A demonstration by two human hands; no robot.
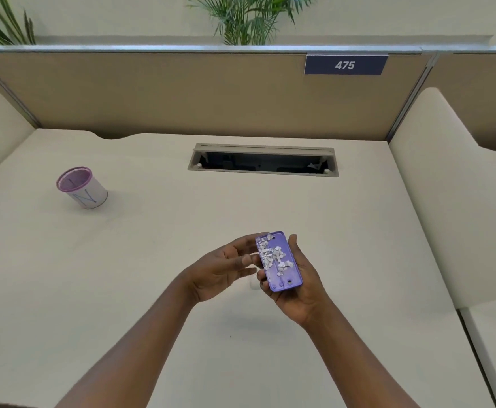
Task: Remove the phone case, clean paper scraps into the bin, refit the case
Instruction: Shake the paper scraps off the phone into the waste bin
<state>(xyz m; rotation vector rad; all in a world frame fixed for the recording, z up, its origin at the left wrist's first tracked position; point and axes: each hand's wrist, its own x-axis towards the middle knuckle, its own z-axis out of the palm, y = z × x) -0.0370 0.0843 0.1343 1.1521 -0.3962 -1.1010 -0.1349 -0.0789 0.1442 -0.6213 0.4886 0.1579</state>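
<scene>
Beige partition panels enclosed a pale surface (182, 260) that carried little beyond a bin at the upper left of the frame.

The right hand (296, 287) was clamped on the purple phone case (282, 269) at lower centre, thumb along its right edge and fingers wrapped under its left edge. The case lay cavity-up, tilted slightly to the left, with white paper scraps (273, 256) spread across its inner face. The left hand (223, 269) was apart and empty, its fingers spread just beside the case's left edge, not gripping it. Whether a small pale shape under the hands was the phone could not be told.

The bin (82, 187), a white cup with a purple rim, stood well apart from the hands.

Judged procedure for the step in hand: keep the case level during transfer, since loose scraps would slide off the lower edge. Carry it over the bin's mouth before tipping. Use the left hand to brush clinging scraps downward.
</scene>
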